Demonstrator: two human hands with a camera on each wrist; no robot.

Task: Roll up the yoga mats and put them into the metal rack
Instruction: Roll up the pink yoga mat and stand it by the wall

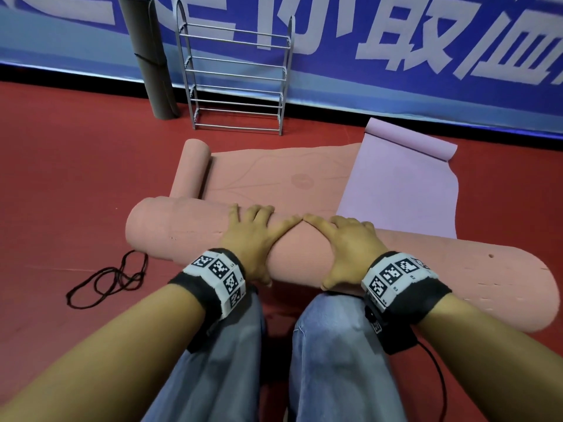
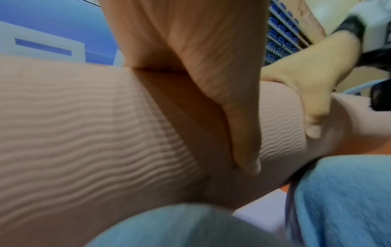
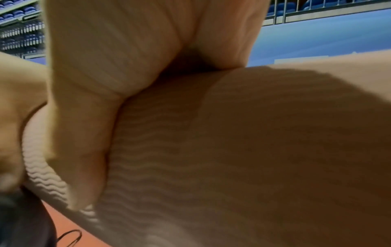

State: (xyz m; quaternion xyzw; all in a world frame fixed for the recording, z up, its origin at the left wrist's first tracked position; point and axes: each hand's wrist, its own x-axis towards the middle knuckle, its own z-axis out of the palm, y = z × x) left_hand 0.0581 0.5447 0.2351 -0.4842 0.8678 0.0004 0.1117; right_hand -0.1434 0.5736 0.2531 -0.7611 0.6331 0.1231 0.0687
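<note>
A thick salmon mat roll (image 1: 182, 229) lies crosswise on the red floor in front of my knees. Both hands clasp its middle. My left hand (image 1: 256, 236) has its fingers bent over the top and the thumb low on the near side. My right hand (image 1: 344, 245) grips the same way, with the two index fingers nearly meeting. In the left wrist view my left hand (image 2: 211, 83) lies against the ribbed roll (image 2: 74, 125), with the right hand (image 2: 306, 93) beyond. The right wrist view shows my right hand (image 3: 105, 75) on the roll (image 3: 253, 150). The empty metal rack (image 1: 237, 77) leans against the blue banner.
Behind the roll lies a flat salmon mat (image 1: 274, 175) with a rolled end (image 1: 192, 169) at its left. A purple mat (image 1: 396, 190) is spread on the right. A grey rolled mat (image 1: 149, 56) stands left of the rack. A black cord (image 1: 115, 278) lies on the floor at left.
</note>
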